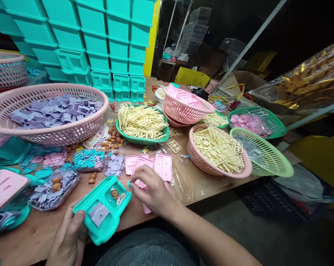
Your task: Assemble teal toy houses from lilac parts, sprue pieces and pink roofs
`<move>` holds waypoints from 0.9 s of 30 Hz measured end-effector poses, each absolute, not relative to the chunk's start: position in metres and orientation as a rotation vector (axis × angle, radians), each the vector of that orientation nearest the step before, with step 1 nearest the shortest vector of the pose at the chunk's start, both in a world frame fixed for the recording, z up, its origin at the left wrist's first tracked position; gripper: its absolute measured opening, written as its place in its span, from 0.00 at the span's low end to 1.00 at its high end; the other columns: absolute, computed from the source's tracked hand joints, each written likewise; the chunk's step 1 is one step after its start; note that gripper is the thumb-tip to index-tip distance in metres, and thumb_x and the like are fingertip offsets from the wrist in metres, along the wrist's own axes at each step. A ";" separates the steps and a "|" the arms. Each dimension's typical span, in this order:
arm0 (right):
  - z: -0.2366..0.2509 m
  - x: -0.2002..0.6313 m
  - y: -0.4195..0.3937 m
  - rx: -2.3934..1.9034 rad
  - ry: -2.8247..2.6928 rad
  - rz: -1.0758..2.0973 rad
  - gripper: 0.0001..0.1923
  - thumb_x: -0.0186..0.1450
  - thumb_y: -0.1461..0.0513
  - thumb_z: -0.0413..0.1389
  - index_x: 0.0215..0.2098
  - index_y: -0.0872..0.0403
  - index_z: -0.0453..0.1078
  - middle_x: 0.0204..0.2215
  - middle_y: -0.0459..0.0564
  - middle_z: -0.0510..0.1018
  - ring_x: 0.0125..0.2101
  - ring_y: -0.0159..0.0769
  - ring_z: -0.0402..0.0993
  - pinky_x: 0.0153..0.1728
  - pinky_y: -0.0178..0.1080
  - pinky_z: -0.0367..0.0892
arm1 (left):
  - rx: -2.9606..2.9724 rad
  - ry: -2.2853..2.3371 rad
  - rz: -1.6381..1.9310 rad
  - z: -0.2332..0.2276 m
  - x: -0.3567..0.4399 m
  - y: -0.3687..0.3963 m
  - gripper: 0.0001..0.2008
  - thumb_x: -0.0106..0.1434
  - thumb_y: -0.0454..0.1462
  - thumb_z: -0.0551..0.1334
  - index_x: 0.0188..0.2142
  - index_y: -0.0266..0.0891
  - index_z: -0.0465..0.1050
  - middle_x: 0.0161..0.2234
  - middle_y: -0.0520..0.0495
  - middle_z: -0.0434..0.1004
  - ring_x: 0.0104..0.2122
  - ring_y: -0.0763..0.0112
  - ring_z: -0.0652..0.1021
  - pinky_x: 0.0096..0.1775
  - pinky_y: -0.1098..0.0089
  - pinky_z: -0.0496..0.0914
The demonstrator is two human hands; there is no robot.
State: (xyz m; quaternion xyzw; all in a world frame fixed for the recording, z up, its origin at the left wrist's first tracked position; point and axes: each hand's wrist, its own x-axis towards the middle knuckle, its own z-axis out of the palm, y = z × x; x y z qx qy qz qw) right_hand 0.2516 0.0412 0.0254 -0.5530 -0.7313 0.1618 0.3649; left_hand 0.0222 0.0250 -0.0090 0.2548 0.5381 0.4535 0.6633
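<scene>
Left hand (68, 236) gripped teal tray (102, 208) at its 7 o'clock corner, grip closed, near desk (39, 232) front edge. Right hand (152, 190) lay on pink plates (158, 168) at tray's 2 o'clock, fingers curled; whether pinching one, unclear.

Right hand (152, 192) hides part of the pink lids (155, 168).

On the worktop (205, 188) ahead of me sat a big pink basket (49, 131) heaped with lilac plastic pieces (54, 111), and just right of it a green tray (141, 138) piled with cream sprue frames (141, 122). Further right, a pink bowl-basket (200, 162) held more cream frames, with an empty pale green basket (266, 157) leaning against it and a smaller pink basket (186, 109) behind. Turquoise crates (100, 40) were stacked at the back, and gold foil (308, 81) lay at the far right.
</scene>
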 end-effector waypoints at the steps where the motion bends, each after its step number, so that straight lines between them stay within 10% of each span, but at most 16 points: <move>1: 0.019 0.249 0.028 -1.327 -1.764 0.492 0.04 0.70 0.62 0.56 0.37 0.54 0.71 0.35 0.50 0.77 0.38 0.35 0.75 0.39 0.38 0.72 | 0.585 1.209 1.023 -0.007 0.025 0.024 0.31 0.53 0.54 0.73 0.53 0.47 0.73 0.42 0.49 0.85 0.45 0.50 0.83 0.36 0.65 0.80; 27: -0.010 0.285 0.123 -1.595 -1.400 0.547 0.04 0.60 0.62 0.57 0.27 0.52 0.72 0.27 0.48 0.77 0.29 0.37 0.72 0.35 0.39 0.68 | 0.647 1.147 1.041 -0.001 0.040 0.025 0.32 0.55 0.55 0.72 0.52 0.36 0.74 0.45 0.41 0.85 0.47 0.51 0.82 0.47 0.60 0.76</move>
